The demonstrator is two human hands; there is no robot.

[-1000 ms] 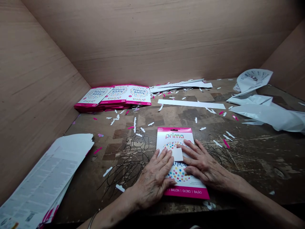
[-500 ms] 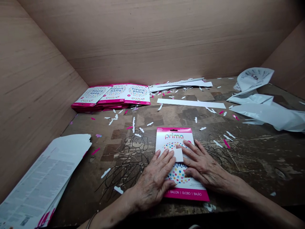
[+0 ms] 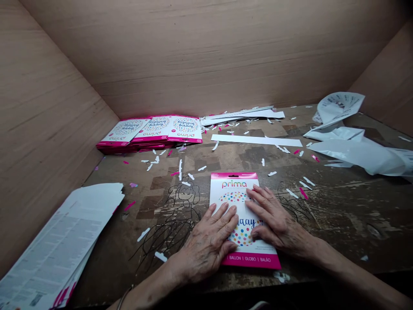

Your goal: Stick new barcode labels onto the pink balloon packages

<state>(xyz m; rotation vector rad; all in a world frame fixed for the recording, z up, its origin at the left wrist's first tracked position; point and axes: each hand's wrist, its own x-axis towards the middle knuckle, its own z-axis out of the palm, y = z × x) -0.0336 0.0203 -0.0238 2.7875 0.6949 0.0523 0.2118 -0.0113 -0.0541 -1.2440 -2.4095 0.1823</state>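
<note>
A white and pink balloon packet (image 3: pixel 234 184), printed "prima" with coloured dots, lies face up on the table in front of me. My left hand (image 3: pixel 208 239) rests flat on its left half, fingers stretched out. On the right half lies my right hand (image 3: pixel 274 219), its fingers spread over the printed dots. Between the two hands a plain white patch (image 3: pixel 241 209) covers part of the blue lettering; its edges are hard to make out against the white packet. Neither hand is wrapped round anything.
Several similar packets (image 3: pixel 155 127) are stacked at the back left. Printed cards (image 3: pixel 64 241) lie at the near left. White strips (image 3: pixel 256 140) lie at the back, crumpled white plastic (image 3: pixel 364 148) at the right. Small paper scraps (image 3: pixel 143 234) litter the table. Wooden panels (image 3: pixel 206 56) enclose it.
My right hand's fingertips have drawn back a little to the right, off the white patch, showing more of the lettering. My left hand stays almost where it was.
</note>
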